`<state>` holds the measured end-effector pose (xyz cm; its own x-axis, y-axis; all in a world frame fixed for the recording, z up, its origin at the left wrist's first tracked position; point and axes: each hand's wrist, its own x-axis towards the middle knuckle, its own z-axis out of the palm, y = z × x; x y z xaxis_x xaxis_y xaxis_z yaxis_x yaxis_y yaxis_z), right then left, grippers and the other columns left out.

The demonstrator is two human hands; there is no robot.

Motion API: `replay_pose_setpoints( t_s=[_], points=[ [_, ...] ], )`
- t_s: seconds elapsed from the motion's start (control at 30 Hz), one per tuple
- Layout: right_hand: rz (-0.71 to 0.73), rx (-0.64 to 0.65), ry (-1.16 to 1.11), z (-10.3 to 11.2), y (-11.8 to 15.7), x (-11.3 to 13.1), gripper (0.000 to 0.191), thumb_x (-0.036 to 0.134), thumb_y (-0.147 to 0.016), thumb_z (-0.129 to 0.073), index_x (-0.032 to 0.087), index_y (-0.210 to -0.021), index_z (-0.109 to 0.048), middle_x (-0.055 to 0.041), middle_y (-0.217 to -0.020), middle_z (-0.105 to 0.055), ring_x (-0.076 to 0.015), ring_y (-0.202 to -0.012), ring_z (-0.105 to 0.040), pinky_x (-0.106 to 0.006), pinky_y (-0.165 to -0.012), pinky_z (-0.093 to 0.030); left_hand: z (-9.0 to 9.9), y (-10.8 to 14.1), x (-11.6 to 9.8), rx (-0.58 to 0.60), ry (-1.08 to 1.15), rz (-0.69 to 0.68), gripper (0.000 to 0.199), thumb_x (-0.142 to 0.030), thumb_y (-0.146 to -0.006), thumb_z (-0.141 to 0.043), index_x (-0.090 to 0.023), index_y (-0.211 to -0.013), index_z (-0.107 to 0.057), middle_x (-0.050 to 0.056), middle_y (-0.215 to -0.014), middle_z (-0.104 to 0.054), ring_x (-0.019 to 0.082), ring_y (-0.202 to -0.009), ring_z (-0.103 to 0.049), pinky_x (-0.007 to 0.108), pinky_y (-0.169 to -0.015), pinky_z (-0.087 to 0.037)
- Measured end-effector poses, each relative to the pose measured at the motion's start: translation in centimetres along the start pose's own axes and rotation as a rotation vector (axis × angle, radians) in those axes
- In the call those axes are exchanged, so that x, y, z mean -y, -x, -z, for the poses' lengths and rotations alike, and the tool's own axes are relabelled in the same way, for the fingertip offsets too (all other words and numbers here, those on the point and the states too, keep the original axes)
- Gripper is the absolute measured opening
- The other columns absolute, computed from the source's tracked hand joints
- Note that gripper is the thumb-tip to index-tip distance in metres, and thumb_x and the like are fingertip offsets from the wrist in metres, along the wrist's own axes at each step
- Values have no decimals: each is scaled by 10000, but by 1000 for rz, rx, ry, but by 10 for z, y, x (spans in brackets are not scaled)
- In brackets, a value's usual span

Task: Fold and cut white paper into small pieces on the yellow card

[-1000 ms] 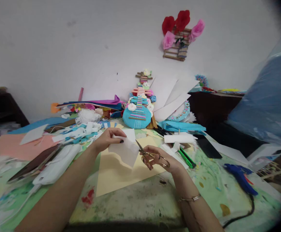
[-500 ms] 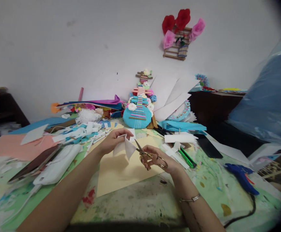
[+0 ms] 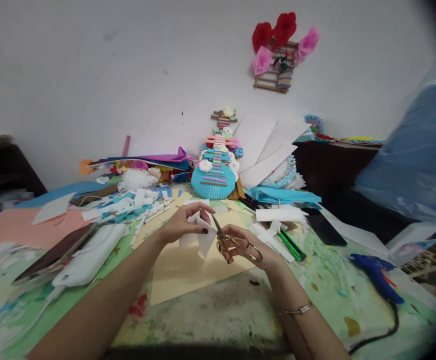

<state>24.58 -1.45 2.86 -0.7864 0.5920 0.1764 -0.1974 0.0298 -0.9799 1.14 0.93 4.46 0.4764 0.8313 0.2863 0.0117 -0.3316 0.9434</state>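
My left hand [image 3: 186,222] is closed on a folded piece of white paper [image 3: 206,240], thumb on its near side. In my right hand [image 3: 238,245] is a pair of gold-coloured scissors [image 3: 218,226], fingers through the handle loops. The blades point up and left, right beside the paper's edge; whether they touch it I cannot tell. Beneath both hands a cream sheet of paper [image 3: 180,280] lies on the table.
A blue paper lute [image 3: 214,182] stands against the wall. To the left are a white power bank-like block [image 3: 88,257] and a tablet [image 3: 49,255]. On the right lie a green cutter [image 3: 290,245], a dark phone [image 3: 325,226] and a blue glue gun [image 3: 375,275].
My left hand has turned, its thumb now showing over the front of the paper. The paper has shifted slightly right, closer to the scissors, whose blades look more closed.
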Motion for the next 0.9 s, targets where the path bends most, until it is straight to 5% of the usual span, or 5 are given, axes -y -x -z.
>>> replay_pose_setpoints(
  t_s=[0.27, 0.9],
  points=[
    [3, 4, -21, -1, -2, -4, 549, 515, -650, -708, 141, -1034, -590, -33, -800, -494, -118, -652, -473, -274, -608, -378, 4, 1, -1, 10, -67, -6, 431, -181, -619, -764, -169, -1021, -607, -13, -748, -607, 105, -672, -574, 201, -617, -418],
    [-127, -170, -75, -8, -7, -7, 227, 212, -654, -672, 114, -851, -617, 72, -522, -453, 3, -315, -250, -158, -308, -153, 12, 2, -4, -67, -92, -12, 459, -165, -563, -781, -160, -990, -610, -28, -734, -540, 101, -639, -522, 202, -588, -405]
  ],
)
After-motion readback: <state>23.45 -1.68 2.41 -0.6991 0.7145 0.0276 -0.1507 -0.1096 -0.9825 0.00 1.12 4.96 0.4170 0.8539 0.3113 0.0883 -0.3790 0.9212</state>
